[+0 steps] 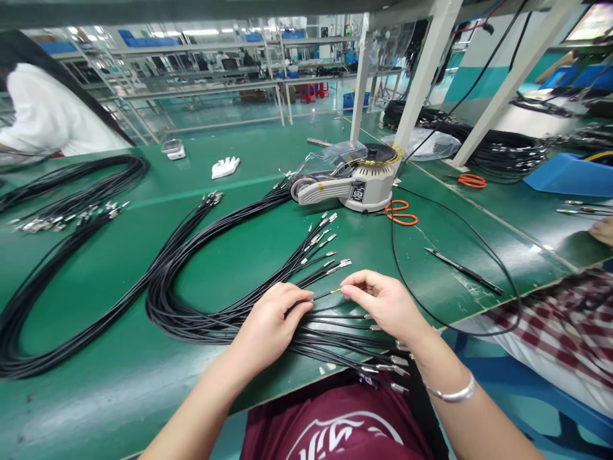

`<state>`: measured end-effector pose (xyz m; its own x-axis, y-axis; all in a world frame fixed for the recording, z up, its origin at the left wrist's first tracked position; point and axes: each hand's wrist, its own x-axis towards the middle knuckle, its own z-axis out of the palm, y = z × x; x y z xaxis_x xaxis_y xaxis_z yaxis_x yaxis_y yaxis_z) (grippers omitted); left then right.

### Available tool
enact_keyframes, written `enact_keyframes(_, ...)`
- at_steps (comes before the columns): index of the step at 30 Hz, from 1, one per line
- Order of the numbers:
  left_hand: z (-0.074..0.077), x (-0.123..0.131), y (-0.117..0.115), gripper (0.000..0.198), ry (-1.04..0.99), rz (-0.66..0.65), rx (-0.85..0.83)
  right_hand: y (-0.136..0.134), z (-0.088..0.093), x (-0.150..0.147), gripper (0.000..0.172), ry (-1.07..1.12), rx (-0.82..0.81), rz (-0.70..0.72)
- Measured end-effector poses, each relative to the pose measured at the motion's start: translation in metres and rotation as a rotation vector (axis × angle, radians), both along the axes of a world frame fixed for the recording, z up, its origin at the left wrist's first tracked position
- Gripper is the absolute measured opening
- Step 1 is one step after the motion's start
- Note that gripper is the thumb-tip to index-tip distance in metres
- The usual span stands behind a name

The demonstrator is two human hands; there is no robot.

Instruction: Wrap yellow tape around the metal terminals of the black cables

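Observation:
Between my two hands runs one thin black cable (326, 294) with a small yellowish band near its end. My left hand (280, 313) pinches it between thumb and fingertips, over a looped bundle of black cables (165, 287). My right hand (378, 300) closes thumb and forefinger on the cable's end, and its tip is hidden by the fingers. Loose cable ends with silver metal connectors (345, 262) fan out beyond my hands. More connector ends (397, 365) lie below my right hand, near the table's front edge.
A white round tape dispenser (368, 182) stands at the back, with orange-handled scissors (405, 218) beside it. A black pen-like tool (462, 269) lies to the right. Another cable bundle (81, 185) and a white glove (225, 167) are on the left. People sit at both sides.

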<state>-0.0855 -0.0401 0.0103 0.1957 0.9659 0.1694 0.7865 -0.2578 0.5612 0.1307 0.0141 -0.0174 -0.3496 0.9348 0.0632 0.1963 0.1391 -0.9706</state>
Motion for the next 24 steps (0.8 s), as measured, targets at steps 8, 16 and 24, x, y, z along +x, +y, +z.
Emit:
enact_keyframes(8, -0.006, 0.012, 0.009, 0.018, 0.014, -0.037, 0.009, -0.003, 0.005, 0.003, 0.012, -0.028, 0.023, 0.031)
enact_keyframes(16, 0.001, 0.028, 0.008, 0.008, -0.14, -0.056, -0.074, -0.01, 0.008, 0.005, 0.017, 0.088, -0.148, 0.021)
enact_keyframes(24, 0.001, 0.039, 0.01, 0.004, -0.156, -0.082, -0.002, -0.015, 0.008, 0.005, 0.018, 0.06, -0.169, -0.015)
